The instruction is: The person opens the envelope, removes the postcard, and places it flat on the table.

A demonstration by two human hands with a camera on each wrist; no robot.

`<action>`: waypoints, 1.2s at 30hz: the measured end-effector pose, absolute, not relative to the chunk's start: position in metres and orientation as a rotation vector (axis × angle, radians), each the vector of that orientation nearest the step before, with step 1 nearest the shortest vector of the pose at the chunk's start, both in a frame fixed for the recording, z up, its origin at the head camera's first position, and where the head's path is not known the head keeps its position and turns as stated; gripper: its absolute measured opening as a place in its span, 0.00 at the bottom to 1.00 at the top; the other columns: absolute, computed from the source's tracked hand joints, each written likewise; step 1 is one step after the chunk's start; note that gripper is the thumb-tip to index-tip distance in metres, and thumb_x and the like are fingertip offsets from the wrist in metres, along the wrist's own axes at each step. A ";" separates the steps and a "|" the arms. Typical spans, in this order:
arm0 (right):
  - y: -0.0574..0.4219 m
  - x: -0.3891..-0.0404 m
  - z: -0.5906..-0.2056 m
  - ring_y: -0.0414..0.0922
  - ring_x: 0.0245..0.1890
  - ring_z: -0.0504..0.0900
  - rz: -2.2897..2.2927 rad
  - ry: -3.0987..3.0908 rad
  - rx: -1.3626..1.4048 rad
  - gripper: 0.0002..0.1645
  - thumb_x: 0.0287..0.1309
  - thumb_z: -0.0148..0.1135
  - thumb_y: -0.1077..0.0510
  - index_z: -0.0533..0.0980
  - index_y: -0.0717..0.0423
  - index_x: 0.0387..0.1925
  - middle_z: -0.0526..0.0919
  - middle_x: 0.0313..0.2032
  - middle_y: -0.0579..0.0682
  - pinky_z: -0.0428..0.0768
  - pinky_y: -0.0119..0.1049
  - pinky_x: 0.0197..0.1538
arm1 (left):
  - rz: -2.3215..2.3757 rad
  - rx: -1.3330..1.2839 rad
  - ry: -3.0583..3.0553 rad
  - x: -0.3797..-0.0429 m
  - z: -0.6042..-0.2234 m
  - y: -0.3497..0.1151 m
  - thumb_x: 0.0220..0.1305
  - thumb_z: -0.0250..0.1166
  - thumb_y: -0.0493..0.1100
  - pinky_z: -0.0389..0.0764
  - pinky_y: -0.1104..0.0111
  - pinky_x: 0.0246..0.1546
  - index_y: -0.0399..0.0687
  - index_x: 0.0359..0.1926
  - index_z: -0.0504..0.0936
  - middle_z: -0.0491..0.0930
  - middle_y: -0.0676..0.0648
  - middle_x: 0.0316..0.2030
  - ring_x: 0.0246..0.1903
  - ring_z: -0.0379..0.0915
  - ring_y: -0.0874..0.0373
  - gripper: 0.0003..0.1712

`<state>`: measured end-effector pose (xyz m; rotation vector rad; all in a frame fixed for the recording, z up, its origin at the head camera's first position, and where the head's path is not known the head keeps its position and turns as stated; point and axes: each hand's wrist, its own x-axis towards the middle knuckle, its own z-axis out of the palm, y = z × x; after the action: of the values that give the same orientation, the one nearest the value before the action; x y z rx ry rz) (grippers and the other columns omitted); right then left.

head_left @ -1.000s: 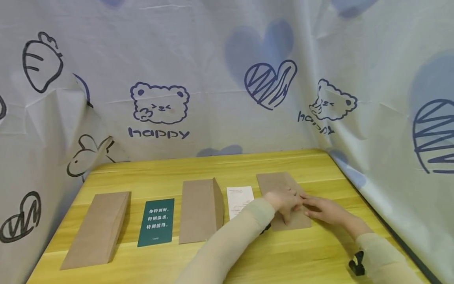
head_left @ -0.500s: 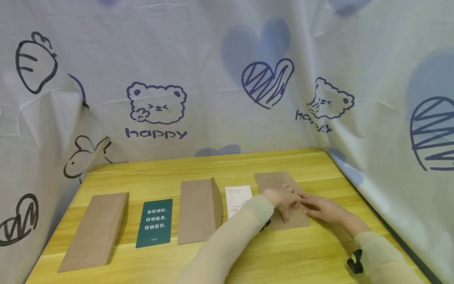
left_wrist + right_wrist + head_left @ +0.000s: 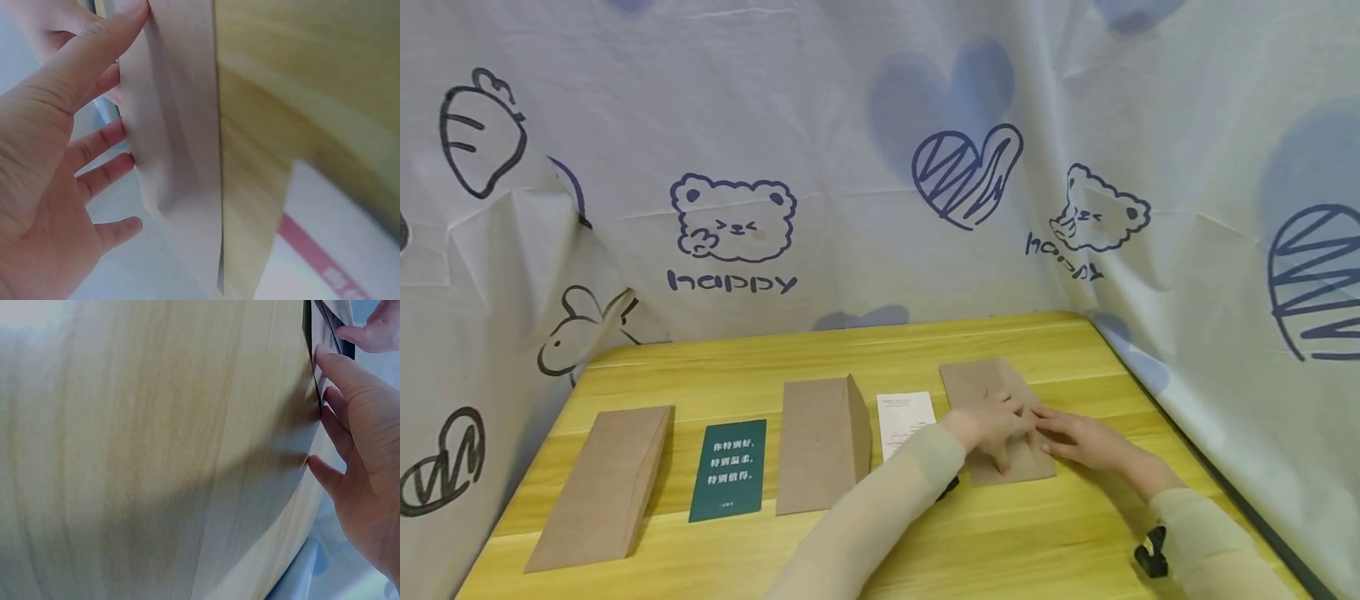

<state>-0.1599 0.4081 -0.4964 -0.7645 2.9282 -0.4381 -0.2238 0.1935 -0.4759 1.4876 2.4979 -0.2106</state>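
Observation:
A brown paper envelope (image 3: 966, 379) lies at the right of the wooden table, under both hands. My left hand (image 3: 996, 429) reaches across it with fingers spread, and the fingertips touch the paper. In the left wrist view, the thumb (image 3: 94, 53) lies along the envelope while the other fingers are at its edge. Close beside it, my right hand (image 3: 1090, 442) comes in from the right, its fingertips on the envelope's right side. The right wrist view shows a thin gap in the folded paper (image 3: 322, 337) by these fingertips.
A white card (image 3: 901, 417) with printed text lies left of the envelope, partly hidden by the left sleeve. Further left are a second brown envelope (image 3: 816, 446), a green card (image 3: 730, 471) and a third envelope (image 3: 595, 492). A patterned white cloth (image 3: 835, 125) surrounds the table (image 3: 1000, 542).
My left hand has shifted slightly to the left on the envelope, and its fingers are spread a little wider. The right hand stays almost in place.

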 end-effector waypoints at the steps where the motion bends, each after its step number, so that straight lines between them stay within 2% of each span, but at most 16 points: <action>1: 0.408 -0.160 -0.497 0.63 0.63 0.72 -0.434 2.929 -0.771 0.30 0.66 0.59 0.49 0.72 0.60 0.64 0.70 0.67 0.63 0.74 0.59 0.59 | -0.214 1.500 2.504 -0.223 -0.476 0.192 0.47 0.70 0.70 0.56 0.51 0.73 0.82 0.60 0.69 0.61 0.63 0.68 0.70 0.52 0.60 0.37; 8: 0.411 -0.162 -0.497 0.62 0.63 0.72 -0.391 2.927 -0.792 0.30 0.67 0.58 0.48 0.71 0.57 0.65 0.70 0.67 0.61 0.74 0.59 0.59 | -0.156 1.508 2.511 -0.215 -0.475 0.179 0.47 0.69 0.71 0.57 0.48 0.72 0.79 0.68 0.63 0.58 0.62 0.72 0.74 0.49 0.58 0.46; 14: 0.414 -0.164 -0.497 0.60 0.58 0.78 -0.287 2.964 -0.893 0.29 0.65 0.61 0.48 0.73 0.56 0.63 0.73 0.64 0.61 0.79 0.55 0.55 | -0.156 1.495 2.513 -0.208 -0.473 0.173 0.47 0.68 0.73 0.59 0.46 0.71 0.76 0.73 0.54 0.52 0.63 0.75 0.76 0.46 0.59 0.54; 23: 0.406 -0.175 -0.482 0.59 0.49 0.83 -0.047 2.943 -1.079 0.29 0.61 0.64 0.49 0.76 0.61 0.59 0.80 0.57 0.62 0.82 0.53 0.50 | -0.165 1.485 2.552 -0.207 -0.473 0.169 0.47 0.68 0.73 0.61 0.49 0.70 0.75 0.74 0.53 0.53 0.63 0.75 0.75 0.48 0.60 0.55; 30: 0.404 -0.178 -0.480 0.59 0.53 0.81 0.029 2.917 -1.200 0.31 0.60 0.65 0.48 0.74 0.61 0.60 0.79 0.58 0.61 0.80 0.57 0.51 | -0.143 1.486 2.548 -0.203 -0.474 0.167 0.47 0.69 0.72 0.66 0.52 0.67 0.74 0.73 0.55 0.52 0.62 0.75 0.74 0.51 0.62 0.54; 36: 0.404 -0.181 -0.480 0.60 0.52 0.81 -0.023 2.894 -1.175 0.32 0.62 0.62 0.45 0.74 0.62 0.60 0.78 0.59 0.62 0.80 0.56 0.51 | -0.160 1.449 2.554 -0.202 -0.473 0.169 0.48 0.69 0.71 0.68 0.56 0.66 0.76 0.73 0.54 0.51 0.65 0.75 0.74 0.50 0.64 0.53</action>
<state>-0.1807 0.4042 -0.4804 -1.1748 2.8944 -0.0232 -0.2019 0.1688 -0.4732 1.4490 2.5539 -0.1604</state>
